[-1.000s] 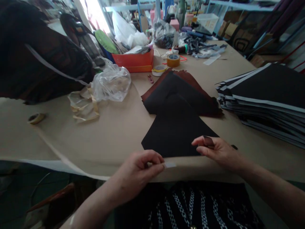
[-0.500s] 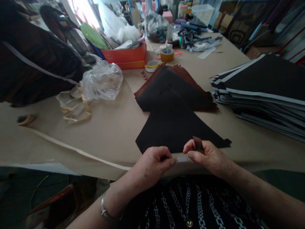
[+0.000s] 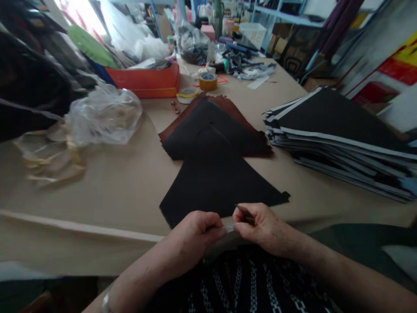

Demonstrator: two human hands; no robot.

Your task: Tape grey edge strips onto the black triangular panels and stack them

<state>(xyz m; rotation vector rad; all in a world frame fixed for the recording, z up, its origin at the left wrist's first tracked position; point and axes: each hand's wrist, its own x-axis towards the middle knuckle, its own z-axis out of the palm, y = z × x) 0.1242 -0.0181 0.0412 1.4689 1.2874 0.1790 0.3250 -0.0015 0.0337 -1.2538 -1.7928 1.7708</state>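
My left hand is closed, its thumb and fingertips pinching the end of a narrow white tape strip. My right hand is closed around a small flat dark-brown piece, whose exact kind I cannot tell. The right thumb and fingertip also meet the strip's other side, so a short bit of it shows between both hands. Just beyond the hands lies a black cut sheet, partly over a pile of black and brown pieces. A long pale strip runs left along the table edge.
A thick stack of black sheets with grey edges lies on the right. Farther back are a brown tape roll, a white-and-yellow roll and an orange-red box. Crumpled clear plastic is at left.
My hands have drawn closer together, shortening the visible bit of strip between them. The brown piece has tilted lower in my right hand. The view has turned to the right.
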